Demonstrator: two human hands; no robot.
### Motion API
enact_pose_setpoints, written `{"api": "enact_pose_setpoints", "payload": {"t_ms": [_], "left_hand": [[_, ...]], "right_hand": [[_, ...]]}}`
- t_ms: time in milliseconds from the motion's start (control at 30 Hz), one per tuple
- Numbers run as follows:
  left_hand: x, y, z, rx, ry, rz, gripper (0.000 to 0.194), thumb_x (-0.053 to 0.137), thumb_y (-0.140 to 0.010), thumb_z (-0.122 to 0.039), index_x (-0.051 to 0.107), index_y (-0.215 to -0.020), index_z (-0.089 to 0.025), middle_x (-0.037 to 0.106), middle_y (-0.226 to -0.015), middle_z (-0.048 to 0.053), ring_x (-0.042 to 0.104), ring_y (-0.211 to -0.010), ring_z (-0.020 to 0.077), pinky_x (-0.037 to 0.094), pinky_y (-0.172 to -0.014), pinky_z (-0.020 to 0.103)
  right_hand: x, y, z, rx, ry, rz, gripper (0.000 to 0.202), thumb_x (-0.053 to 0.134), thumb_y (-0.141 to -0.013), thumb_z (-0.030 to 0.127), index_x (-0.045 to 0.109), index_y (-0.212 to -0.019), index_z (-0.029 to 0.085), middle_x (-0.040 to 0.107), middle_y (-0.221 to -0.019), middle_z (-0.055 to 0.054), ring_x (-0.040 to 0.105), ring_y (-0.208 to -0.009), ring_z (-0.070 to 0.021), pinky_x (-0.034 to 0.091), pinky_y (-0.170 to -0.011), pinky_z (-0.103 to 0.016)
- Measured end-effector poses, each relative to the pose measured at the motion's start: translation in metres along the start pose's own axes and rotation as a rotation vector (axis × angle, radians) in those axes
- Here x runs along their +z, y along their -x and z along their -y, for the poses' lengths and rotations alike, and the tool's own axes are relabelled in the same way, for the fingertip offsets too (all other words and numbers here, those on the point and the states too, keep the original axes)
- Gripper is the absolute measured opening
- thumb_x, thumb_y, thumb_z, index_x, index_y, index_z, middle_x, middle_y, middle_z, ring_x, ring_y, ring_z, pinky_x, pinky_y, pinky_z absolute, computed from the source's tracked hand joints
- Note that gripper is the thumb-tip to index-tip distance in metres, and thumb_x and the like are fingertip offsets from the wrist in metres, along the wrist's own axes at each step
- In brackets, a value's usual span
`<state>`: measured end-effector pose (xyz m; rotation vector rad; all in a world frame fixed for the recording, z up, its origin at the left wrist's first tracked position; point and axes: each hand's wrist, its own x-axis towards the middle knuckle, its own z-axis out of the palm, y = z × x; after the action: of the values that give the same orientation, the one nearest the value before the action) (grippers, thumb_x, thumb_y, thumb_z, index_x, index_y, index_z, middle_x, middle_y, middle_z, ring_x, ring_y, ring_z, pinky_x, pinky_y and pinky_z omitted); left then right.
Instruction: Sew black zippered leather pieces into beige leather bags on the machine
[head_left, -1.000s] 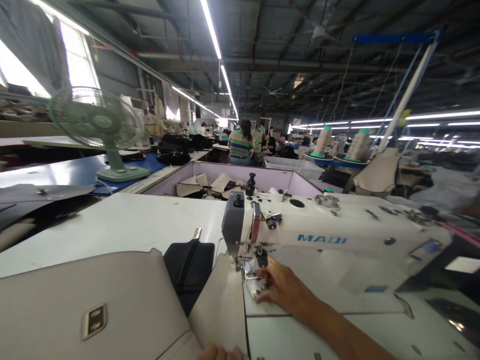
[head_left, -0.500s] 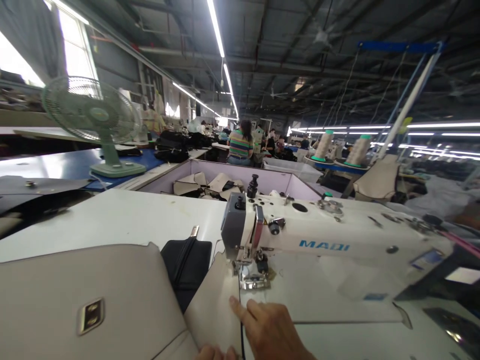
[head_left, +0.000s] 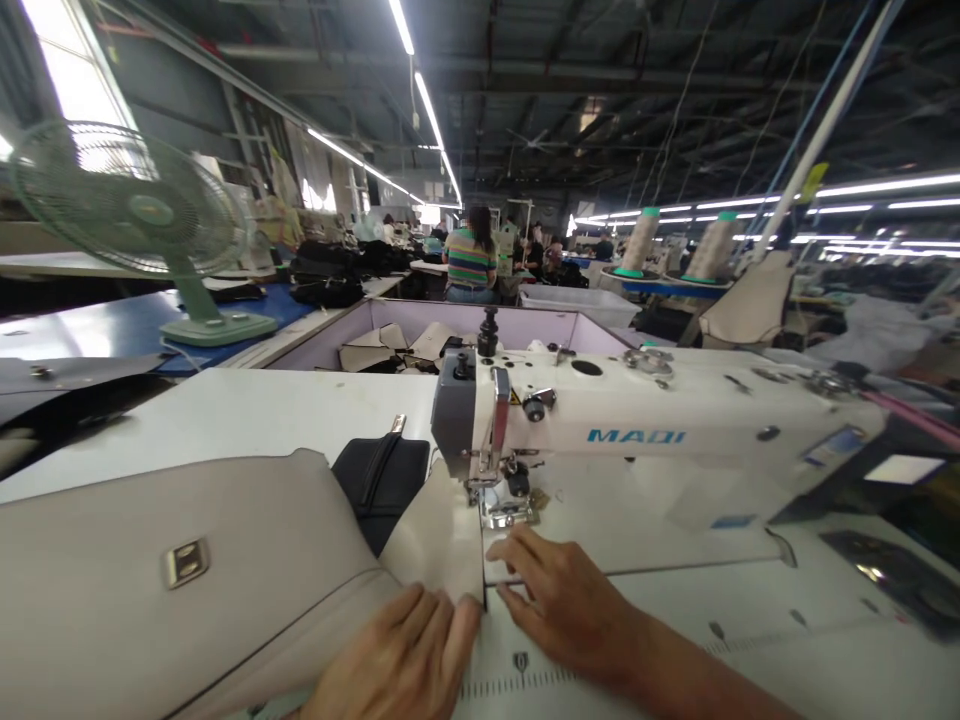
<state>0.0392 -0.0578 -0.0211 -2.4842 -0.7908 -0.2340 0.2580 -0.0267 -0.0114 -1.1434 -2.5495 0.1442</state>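
Both hands (head_left: 487, 630) flat, seemingly, on beige panel (head_left: 442, 545).

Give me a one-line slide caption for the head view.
Both hands, left hand and right hand, press a beige panel flat before the sewing machine presser foot.

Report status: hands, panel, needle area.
Both hands, left and right, flat on beige panel, no grip. Panel edge sits at presser foot. Black pouch lies beside, apart.
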Motion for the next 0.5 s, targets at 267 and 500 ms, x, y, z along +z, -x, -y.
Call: {"api": "enact_pose_setpoints", "payload": {"t_ms": [267,500], "left_hand": [[-0.012,-0.006,0.005,-0.009,0.008,0.074,0.029,0.034,-0.080,0.007,0.049,-0.092,-0.014,0.060,-0.078,0.002,0.056,-0.065,0.0176,0.045,-0.067,0.032],[-0.012,0.005,0.013,-0.001,0.088,-0.112,0.025,0.044,-0.090,-0.008,0.054,-0.112,-0.014,0.067,-0.099,0.005,0.061,-0.090,0.0176,0.044,-0.087,0.031]], "right_hand": [[0.010,-0.003,0.011,-0.270,0.187,-0.045,0.009,0.045,-0.099,0.020,0.053,-0.096,0.017,0.056,-0.092,-0.002,0.055,-0.079,-0.0154,0.036,-0.056,-0.029],[0.027,-0.005,0.008,-0.335,0.166,-0.222,0.023,0.039,-0.101,0.015,0.053,-0.083,0.015,0.053,-0.077,-0.001,0.050,-0.063,-0.0131,0.028,-0.050,-0.029]]}}
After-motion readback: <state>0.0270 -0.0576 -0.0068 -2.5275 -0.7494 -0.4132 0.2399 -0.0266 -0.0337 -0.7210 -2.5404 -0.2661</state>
